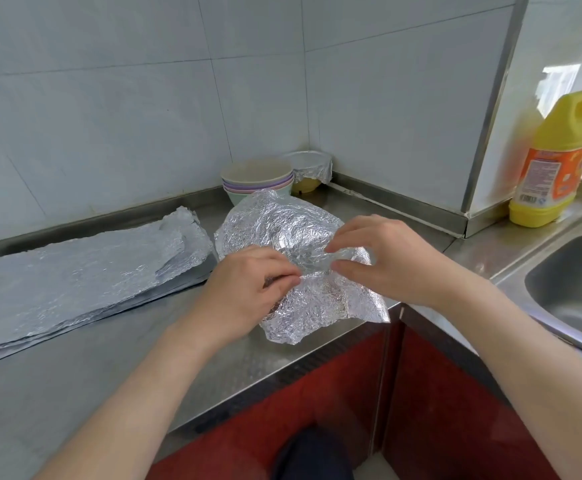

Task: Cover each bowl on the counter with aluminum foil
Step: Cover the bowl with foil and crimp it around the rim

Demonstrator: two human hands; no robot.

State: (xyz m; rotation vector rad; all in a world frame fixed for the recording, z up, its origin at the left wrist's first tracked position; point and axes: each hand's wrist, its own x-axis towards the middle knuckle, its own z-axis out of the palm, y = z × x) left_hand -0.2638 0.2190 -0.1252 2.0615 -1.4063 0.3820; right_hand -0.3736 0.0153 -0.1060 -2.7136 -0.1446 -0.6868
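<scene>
Pinching a crumpled foil sheet [282, 230] with both hands; all positions below are relative to that sheet.

Nearest, below it: red cabinet front [334, 393], then the steel bench [213, 358]. The sheet's near right corner reaches the bench edge.

Left hand [244, 289]: thumb and forefinger curled, fingers [282, 271] nipping a raised fold at the sheet's middle. Right hand [383, 261]: thumb and fingertips closed on the same fold from the right side. The two hands are just apart.

The sheet is domed up off the bench. Whatever is under it is hidden, so I cannot tell if a bowl is there.

Left of the sheet, just beside it: a flat stack of foil sheets [75, 278]. Contact is unclear.

Behind the sheet: an uncovered bowl stack [256, 178], cream on top, then purple, pink and pale green. The sheet's far edge hides its base.

Behind and right, in the wall corner: a yellow bowl [308, 171] with foil wrapped over its rim, touching the bowl stack.

Right, well apart: sink [573, 289]. Farther right: yellow bottle [556, 161], orange label.
</scene>
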